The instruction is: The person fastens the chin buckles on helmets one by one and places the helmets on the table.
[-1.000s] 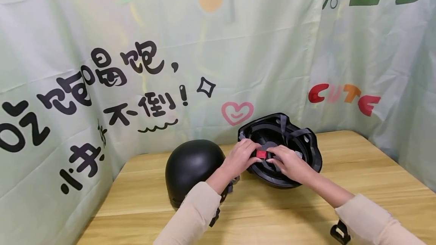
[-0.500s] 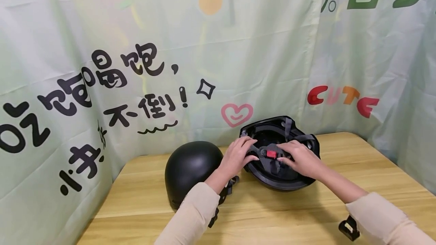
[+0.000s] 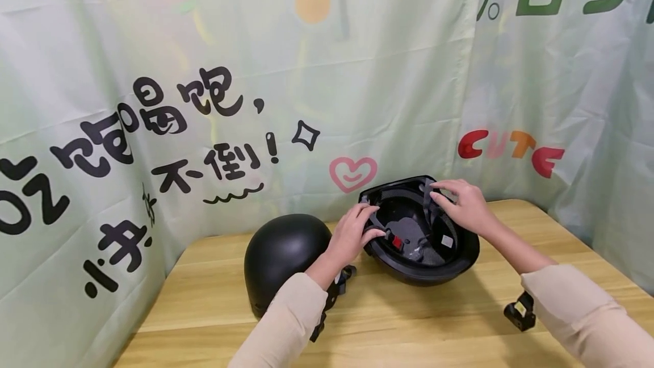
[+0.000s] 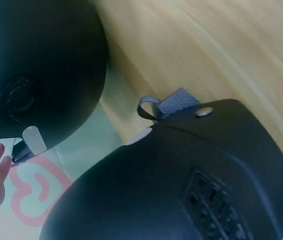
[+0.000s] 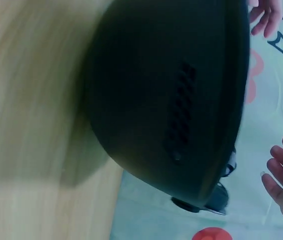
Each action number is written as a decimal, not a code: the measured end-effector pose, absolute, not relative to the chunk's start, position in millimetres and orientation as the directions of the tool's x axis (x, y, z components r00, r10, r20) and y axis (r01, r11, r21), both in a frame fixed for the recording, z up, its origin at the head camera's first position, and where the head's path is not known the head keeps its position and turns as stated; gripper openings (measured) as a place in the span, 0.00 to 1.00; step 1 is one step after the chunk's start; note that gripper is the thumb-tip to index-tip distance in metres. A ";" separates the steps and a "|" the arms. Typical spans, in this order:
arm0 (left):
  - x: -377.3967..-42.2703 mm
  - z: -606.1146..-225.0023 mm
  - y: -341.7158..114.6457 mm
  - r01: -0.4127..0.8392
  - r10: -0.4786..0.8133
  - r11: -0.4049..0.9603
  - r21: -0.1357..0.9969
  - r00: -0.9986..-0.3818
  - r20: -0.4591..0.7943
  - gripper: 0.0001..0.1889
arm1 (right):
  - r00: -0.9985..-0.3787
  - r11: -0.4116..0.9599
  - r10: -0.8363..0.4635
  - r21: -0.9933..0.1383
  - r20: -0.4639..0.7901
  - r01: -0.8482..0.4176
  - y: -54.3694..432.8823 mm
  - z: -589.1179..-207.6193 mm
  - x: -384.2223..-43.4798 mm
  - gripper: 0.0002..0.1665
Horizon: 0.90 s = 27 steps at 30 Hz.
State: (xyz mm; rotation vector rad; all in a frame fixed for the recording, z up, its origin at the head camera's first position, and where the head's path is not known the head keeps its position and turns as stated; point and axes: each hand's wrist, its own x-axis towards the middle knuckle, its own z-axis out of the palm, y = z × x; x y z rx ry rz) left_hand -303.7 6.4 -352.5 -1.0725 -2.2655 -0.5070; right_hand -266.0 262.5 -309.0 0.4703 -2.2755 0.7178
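An upturned black helmet [image 3: 419,274] lies at the back right of the table, its hollow facing the person. Inside it rests a red buckle piece [image 3: 397,242] on the grey padding, with grey straps [image 3: 428,200] near the rim. My left hand [image 3: 349,231] is at the helmet's left rim, thumb and fingers apart. Over the far right rim is my right hand [image 3: 465,203], thumb and fingers parted beside a strap; the right wrist view shows its fingers spread, clear of the shell. A second black helmet [image 3: 286,260] stands dome up, close to my left forearm.
The wooden table [image 3: 204,311] backs onto a printed pale green curtain [image 3: 306,72]. Grey straps [image 3: 347,274] stick out from the right side of the dome-up helmet. A black fitting [image 3: 520,311] shows under the right sleeve.
My right hand has let go of the red buckle and moved up and right to the rim. The buckle has dropped into the helmet. My left hand has stayed at the left rim.
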 end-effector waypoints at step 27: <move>-325.4 -317.0 35.7 0.038 -0.042 0.327 0.944 -0.998 0.055 0.32 | -0.991 0.830 -0.052 -0.547 0.126 -0.113 276.8 -288.6 -316.9 0.43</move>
